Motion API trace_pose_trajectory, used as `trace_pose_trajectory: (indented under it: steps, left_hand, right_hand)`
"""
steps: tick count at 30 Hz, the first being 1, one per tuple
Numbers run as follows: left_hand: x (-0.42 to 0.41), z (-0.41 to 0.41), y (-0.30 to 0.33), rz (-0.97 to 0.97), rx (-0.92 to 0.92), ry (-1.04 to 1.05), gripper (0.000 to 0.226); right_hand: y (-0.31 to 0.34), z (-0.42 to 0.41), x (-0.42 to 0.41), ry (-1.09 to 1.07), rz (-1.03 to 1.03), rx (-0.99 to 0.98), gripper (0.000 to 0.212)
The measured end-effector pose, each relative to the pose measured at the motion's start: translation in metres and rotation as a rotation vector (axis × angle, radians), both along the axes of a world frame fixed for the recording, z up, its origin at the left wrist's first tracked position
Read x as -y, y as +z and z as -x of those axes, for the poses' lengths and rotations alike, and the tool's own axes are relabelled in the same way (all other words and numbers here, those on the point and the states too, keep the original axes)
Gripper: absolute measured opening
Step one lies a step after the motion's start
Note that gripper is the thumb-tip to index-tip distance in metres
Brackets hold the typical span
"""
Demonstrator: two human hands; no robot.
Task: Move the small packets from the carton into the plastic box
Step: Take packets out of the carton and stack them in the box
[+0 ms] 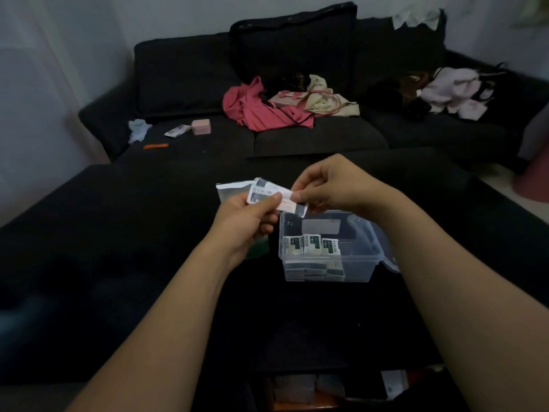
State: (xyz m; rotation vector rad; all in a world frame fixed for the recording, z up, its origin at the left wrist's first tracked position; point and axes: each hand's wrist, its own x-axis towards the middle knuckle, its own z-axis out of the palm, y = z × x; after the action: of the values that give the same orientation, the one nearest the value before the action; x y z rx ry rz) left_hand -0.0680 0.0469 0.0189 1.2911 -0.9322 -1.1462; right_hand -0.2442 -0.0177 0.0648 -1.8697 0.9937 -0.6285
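Dim room, dark table; both hands raised above it, just behind the box. Left hand pinches a stack of packets between thumb and curled fingers; right hand pinches the stack's right end, thumb on top. Print on the packets too blurred to read; how many in the stack, cannot tell. Carton mostly hidden behind the left hand and stack, only its pale open top shows; something green under the left wrist, unclear. Box clear plastic, open, its lid partly cut off by the right forearm; inside, three packets stand upright in a row at the near-left, more lie below, seen dimly through the wall. Sofa behind, with clothes.
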Motion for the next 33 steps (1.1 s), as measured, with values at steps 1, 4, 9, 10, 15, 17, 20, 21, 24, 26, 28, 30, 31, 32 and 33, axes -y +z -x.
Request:
trace_pose_trajectory:
  steps: [1, 4, 9, 10, 15, 17, 20, 21, 24, 26, 28, 30, 31, 32, 33]
  left_hand:
    - [0.000, 0.003, 0.001, 0.003, -0.054, 0.020, 0.007]
    - [0.000, 0.016, -0.002, 0.052, -0.056, 0.007, 0.014]
    - [0.000, 0.028, -0.002, 0.091, 0.039, 0.157, 0.040]
    - [0.001, 0.028, -0.002, 0.089, 0.046, 0.180, 0.041]
    - [0.002, 0.028, -0.003, 0.084, 0.118, 0.007, 0.025]
    - [-0.003, 0.030, -0.002, 0.034, 0.187, -0.174, 0.020]
    - [-0.004, 0.033, -0.002, -0.005, 0.199, -0.235, 0.019]
    - [-0.003, 0.032, -0.003, -0.021, 0.155, -0.225, 0.020]
    - [-0.002, 0.031, -0.001, -0.094, 0.043, -0.223, 0.020]
    - [-0.001, 0.032, -0.004, -0.088, 0.109, -0.216, 0.018]
    - [0.002, 0.035, -0.008, -0.047, 0.196, -0.193, 0.016]
    - [0.004, 0.039, -0.010, -0.030, 0.232, -0.166, 0.014]
    - [0.004, 0.040, -0.010, -0.034, 0.240, -0.154, 0.014]
    - [0.003, 0.041, -0.008, -0.040, 0.243, -0.149, 0.017]
    - [0.004, 0.040, -0.008, -0.042, 0.244, -0.153, 0.023]
  right_hand:
    - [-0.001, 0.001, -0.001, 0.004, -0.080, 0.035, 0.014]
    - [-0.006, -0.003, -0.004, 0.052, -0.212, 0.113, 0.018]
    - [-0.006, -0.006, -0.009, 0.098, -0.248, 0.015, 0.013]
    - [-0.004, -0.005, -0.008, 0.068, -0.209, 0.005, 0.012]
    - [0.004, -0.005, -0.004, -0.062, 0.075, 0.087, 0.022]
    - [0.004, -0.009, -0.008, 0.069, 0.151, 0.035, 0.026]
    - [0.001, -0.012, -0.009, 0.091, 0.355, -0.111, 0.021]
    - [0.001, -0.011, -0.007, 0.069, 0.375, -0.109, 0.019]
    - [0.001, -0.003, -0.003, 0.030, 0.332, -0.082, 0.016]
    - [0.000, 0.000, -0.003, 0.031, 0.317, -0.099, 0.016]
    - [-0.001, 0.000, -0.004, 0.046, 0.329, -0.140, 0.015]
    - [-0.002, -0.002, -0.004, 0.055, 0.345, -0.178, 0.014]
    - [-0.002, -0.003, -0.004, 0.047, 0.345, -0.187, 0.014]
    - [-0.002, -0.003, -0.004, 0.039, 0.340, -0.191, 0.014]
    - [-0.001, -0.002, -0.004, 0.038, 0.334, -0.195, 0.014]
